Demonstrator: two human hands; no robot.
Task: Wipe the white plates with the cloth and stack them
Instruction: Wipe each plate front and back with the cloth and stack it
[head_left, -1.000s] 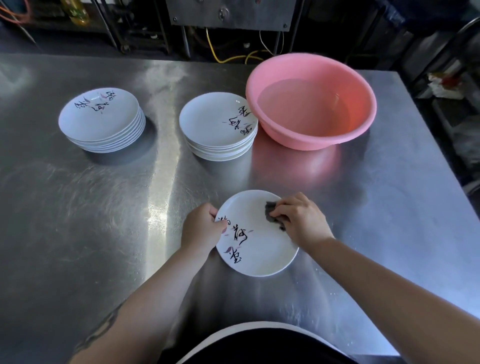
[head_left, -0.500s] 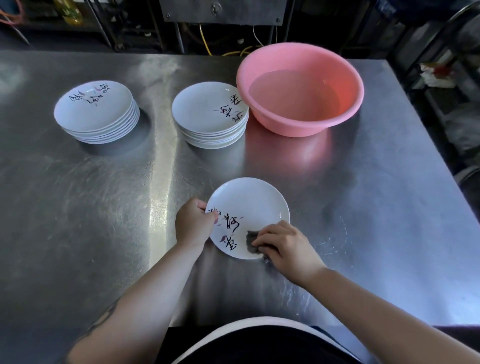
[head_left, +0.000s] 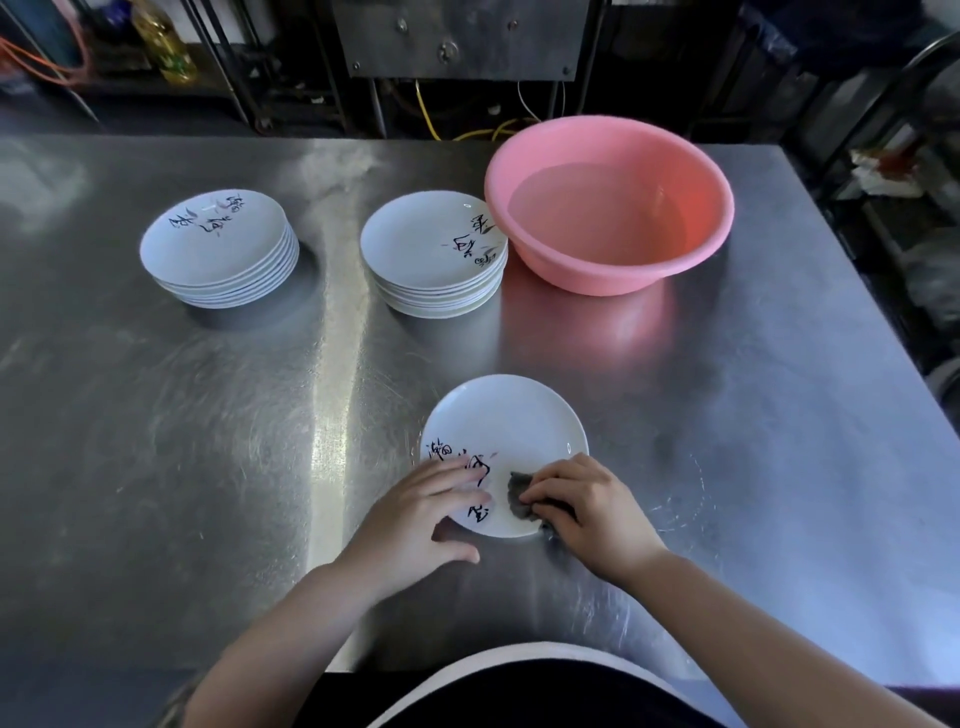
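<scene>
— Plate (head_left: 506, 426) position?
— Flat on the bench (head_left: 779, 415), near its front edge. Left hand (head_left: 415, 514) lies on its rim, fingers (head_left: 457, 480) straight and spread.
— Right hand (head_left: 587, 506)?
— Fingers curled on the cloth (head_left: 517, 499), pressing it to the plate.
— Elsewhere?
— Two stacks (head_left: 221, 249) (head_left: 434, 252) beside a basin (head_left: 610, 205).

left hand (head_left: 415, 512): bare, no glove, ring or watch | right hand (head_left: 589, 506): bare, likewise unadorned | forearms: bare, no sleeves in view | left forearm: dark marking near lower frame edge, too blurred to read | torso: black garment with white curved band along its upper edge (head_left: 524, 656)
</scene>
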